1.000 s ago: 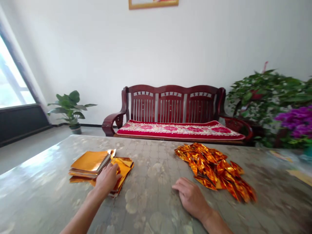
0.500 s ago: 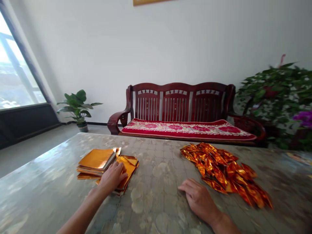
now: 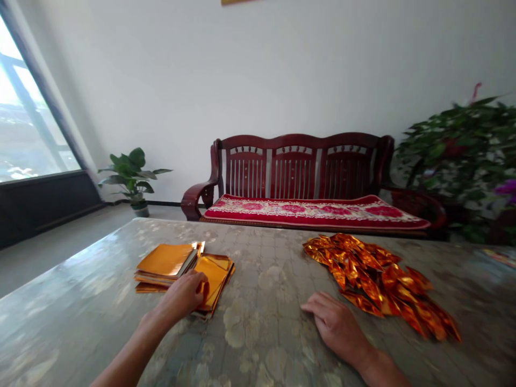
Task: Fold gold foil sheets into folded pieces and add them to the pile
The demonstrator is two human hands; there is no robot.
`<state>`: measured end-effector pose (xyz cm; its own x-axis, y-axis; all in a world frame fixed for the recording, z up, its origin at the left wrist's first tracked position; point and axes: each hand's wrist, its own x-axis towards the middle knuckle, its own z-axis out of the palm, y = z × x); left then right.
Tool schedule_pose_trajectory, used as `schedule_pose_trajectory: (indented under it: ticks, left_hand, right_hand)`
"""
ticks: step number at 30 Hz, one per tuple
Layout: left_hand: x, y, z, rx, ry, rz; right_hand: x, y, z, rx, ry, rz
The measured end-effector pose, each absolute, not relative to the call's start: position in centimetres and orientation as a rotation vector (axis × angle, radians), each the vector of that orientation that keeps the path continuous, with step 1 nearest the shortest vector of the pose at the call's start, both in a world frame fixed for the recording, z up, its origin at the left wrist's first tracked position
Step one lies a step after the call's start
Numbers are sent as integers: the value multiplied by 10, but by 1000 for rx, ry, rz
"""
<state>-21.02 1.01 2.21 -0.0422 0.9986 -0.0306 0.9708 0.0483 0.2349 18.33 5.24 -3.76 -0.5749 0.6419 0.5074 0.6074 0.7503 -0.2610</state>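
Two stacks of gold foil paper lie side by side on the table, a taller left stack (image 3: 165,259) and a lower right stack (image 3: 215,273). My left hand (image 3: 187,291) is at the near side of the right stack, its fingers curled and pinching the edge of a foil sheet, which looks slightly bent up there. Resting on the tabletop, my right hand (image 3: 334,325) has its fingers loosely curled together, with nothing visible in them. To its right sits a pile of folded, shiny orange-gold foil pieces (image 3: 371,274), apart from the hand.
The table (image 3: 266,322) has a patterned, glossy cover. Beyond its far edge stands a dark red wooden bench (image 3: 292,166) with a red floral cushion (image 3: 318,212). A potted plant (image 3: 135,174) stands at the left, and leafy plants (image 3: 459,150) at the right.
My left hand's fingers have curled in more at the stack's edge. The right hand stays resting on the table. The whole view has shifted slightly.
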Motion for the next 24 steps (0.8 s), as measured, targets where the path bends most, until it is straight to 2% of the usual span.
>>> schedule_pose_trajectory:
  ticks: [11, 24]
  left_hand:
    - [-213, 19, 15, 2005, 2234, 141]
    - [-212, 14, 13, 1998, 2255, 229]
  right_hand:
    - [184, 53, -38, -931, -2362, 96]
    - [185, 54, -40, -940, -2357, 133]
